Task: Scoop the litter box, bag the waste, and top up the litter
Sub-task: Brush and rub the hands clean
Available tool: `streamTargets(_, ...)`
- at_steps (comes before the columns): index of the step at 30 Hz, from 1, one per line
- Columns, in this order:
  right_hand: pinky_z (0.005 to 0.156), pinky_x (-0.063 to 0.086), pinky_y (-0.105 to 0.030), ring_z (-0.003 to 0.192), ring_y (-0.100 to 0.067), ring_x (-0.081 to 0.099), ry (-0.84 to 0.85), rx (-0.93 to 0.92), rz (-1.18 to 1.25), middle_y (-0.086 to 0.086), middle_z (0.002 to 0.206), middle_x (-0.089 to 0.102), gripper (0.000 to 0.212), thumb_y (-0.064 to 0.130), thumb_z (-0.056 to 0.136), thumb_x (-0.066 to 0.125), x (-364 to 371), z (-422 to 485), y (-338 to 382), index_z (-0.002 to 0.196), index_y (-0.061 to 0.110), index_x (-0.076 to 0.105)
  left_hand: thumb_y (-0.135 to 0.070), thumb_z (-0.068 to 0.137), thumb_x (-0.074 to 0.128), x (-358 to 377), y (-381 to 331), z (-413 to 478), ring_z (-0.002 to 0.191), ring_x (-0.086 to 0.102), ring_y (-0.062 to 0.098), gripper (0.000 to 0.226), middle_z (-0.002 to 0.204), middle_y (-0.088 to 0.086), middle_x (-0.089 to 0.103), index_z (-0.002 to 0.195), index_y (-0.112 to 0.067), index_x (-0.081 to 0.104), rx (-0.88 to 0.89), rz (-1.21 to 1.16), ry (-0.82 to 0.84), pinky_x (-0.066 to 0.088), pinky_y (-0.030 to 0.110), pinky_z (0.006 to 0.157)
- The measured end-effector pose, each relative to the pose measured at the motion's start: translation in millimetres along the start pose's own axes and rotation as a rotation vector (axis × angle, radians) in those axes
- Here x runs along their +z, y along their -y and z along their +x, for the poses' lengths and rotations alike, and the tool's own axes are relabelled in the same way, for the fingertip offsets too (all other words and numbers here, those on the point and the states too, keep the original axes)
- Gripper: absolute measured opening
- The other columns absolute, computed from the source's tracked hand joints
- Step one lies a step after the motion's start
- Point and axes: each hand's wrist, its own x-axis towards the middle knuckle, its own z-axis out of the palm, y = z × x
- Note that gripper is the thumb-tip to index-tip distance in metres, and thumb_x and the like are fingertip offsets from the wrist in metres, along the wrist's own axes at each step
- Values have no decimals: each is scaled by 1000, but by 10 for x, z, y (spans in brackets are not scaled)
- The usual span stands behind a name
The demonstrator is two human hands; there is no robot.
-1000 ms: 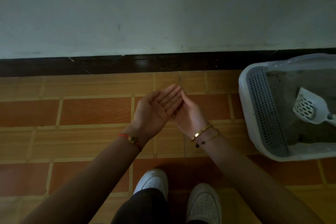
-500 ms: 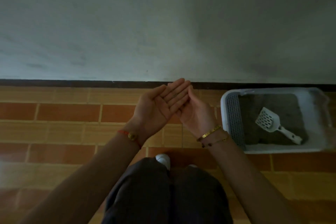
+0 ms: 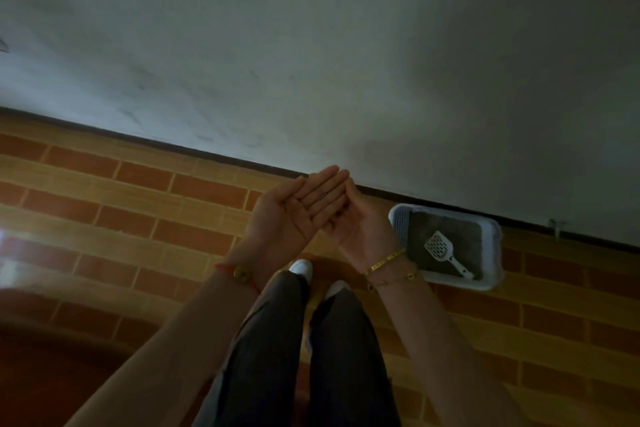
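Nothing seems begun: the left hand (image 3: 290, 217) and right hand (image 3: 358, 230) are flat, palm-up, touching and empty, while the scoop (image 3: 440, 248) lies untouched in the litter box (image 3: 494, 253) to the right by the wall.

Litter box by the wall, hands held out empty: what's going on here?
A person holds both hands out, empty. The left hand and right hand are open, fingertips overlapping. The litter box sits by the wall on their right, and the scoop lies untouched in the litter. Scooping has not begun.
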Motion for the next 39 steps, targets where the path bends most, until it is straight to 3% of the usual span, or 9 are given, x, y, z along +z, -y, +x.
streamTargets(3, 87, 55, -26, 104, -17, 66, 22, 43, -34, -9, 112, 69, 41, 33, 101, 30, 531, -503, 77, 117, 8, 59, -20, 104, 27, 371, -141, -597, 126, 56, 28, 46, 137, 19, 57, 131, 5, 55, 36, -47, -5, 45, 39, 105)
streamTargets(7, 101, 45, -29, 123, -21, 54, 53, 109, -135, -14, 132, 56, 49, 35, 102, 29, 1136, -1005, 124, 136, 3, 45, -19, 103, 29, 713, -302, -1273, 127, 55, 29, 44, 136, 20, 57, 129, 6, 55, 102, -105, -8, 42, 40, 107)
streamTargets(12, 116, 25, -35, 134, -21, 41, 91, 223, -230, -15, 142, 46, 54, 38, 102, 27, 1715, -1391, -19, 141, 2, 39, -19, 103, 31, 864, -434, -1985, 125, 57, 29, 44, 133, 22, 59, 129, 7, 56, 199, -192, -34, 41, 40, 107)
streamTargets(18, 103, 41, -30, 126, -20, 51, 170, 276, -395, -16, 135, 54, 51, 37, 102, 31, 2231, -1587, -500, 137, 3, 44, -18, 101, 31, 658, -557, -2768, 124, 58, 30, 46, 133, 21, 59, 132, 8, 52, 346, -286, -78, 41, 39, 107)
streamTargets(28, 104, 40, -32, 123, -21, 54, 299, 489, -535, -16, 132, 57, 51, 38, 101, 34, 3146, -1594, -1831, 135, 2, 47, -18, 100, 30, -215, -925, -4071, 121, 60, 31, 46, 129, 24, 61, 122, 11, 59, 573, -469, -163, 44, 41, 104)
streamTargets(39, 107, 38, -33, 123, -22, 54, 434, 647, -632, -16, 132, 56, 48, 36, 100, 35, 4119, -1428, -3308, 133, 3, 48, -19, 101, 31, -1212, -1459, -5214, 119, 61, 34, 46, 127, 25, 62, 126, 11, 56, 795, -610, -265, 48, 44, 98)
